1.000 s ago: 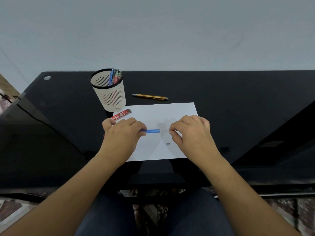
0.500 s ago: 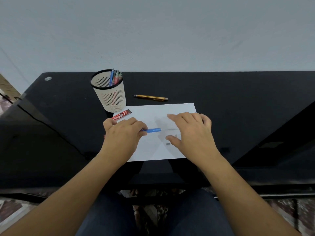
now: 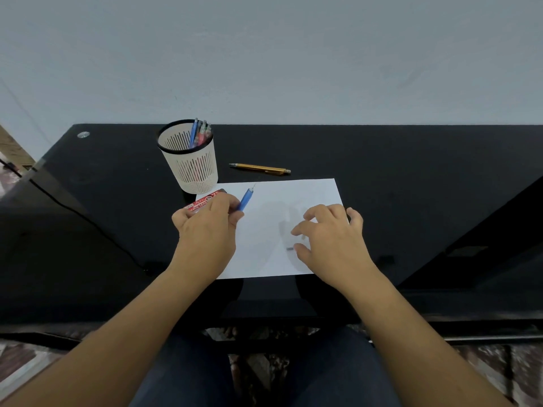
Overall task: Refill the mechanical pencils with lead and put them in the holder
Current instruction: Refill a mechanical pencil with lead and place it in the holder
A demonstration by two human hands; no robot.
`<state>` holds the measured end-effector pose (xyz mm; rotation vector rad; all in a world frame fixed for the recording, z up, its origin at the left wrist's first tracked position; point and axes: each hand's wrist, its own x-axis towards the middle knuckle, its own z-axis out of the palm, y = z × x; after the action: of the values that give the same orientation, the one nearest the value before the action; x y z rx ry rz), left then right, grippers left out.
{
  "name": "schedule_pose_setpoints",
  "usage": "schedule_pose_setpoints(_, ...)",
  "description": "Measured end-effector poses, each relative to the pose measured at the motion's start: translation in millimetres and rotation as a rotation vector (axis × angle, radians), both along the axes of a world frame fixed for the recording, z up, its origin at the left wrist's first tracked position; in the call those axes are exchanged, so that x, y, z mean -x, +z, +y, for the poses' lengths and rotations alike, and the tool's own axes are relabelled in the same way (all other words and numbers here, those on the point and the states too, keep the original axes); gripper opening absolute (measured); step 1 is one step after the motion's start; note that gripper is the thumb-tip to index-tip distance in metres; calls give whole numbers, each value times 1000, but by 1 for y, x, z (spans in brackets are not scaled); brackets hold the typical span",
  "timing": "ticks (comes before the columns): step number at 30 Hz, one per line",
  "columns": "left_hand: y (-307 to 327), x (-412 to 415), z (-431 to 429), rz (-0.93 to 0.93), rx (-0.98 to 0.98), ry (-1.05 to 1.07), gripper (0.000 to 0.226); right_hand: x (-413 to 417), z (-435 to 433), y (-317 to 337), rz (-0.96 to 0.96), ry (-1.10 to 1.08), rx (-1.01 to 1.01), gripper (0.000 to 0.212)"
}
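Left hand point(image 3: 205, 230) grips the blue pencil point(image 3: 245, 199), fingers curled round its barrel, tip aimed toward 1 o'clock over the paper point(image 3: 282, 198). The red lead case point(image 3: 202, 201) lies partly under that hand. Right hand point(image 3: 332, 239) hovers, fingers apart and loosely bent, holding nothing, above a small dark piece point(image 3: 290, 248); we take it for the pencil's cap, unsure. We judge this refill near closing: next, pinch that piece and refit it. Holder point(image 3: 191, 163) stands at the paper's 11 o'clock, pencils inside. Yellow pencil point(image 3: 260, 168) lies on the desk point(image 3: 411, 186) at 12 o'clock.
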<state>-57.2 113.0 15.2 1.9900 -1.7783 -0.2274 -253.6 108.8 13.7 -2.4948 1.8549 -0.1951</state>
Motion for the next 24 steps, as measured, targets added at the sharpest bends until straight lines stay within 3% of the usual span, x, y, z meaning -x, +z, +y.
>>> schedule_pose_setpoints(8,0,-4,1,-36,-18,-17,10,-6,-3,-8,36,42,-52,23)
schedule_pose_setpoints(13,-6,-5,2,116,-12,9,9,-9,-4,-14,29,41,-16,23)
schedule_pose_setpoints(18,-4,-6,0,-90,2,-22,19,-12,-8,-15,62,42,-35,23)
schedule_pose_setpoints(24,-4,-7,4,-236,52,-76,24,-11,-11,-1,-142,-44,95,20)
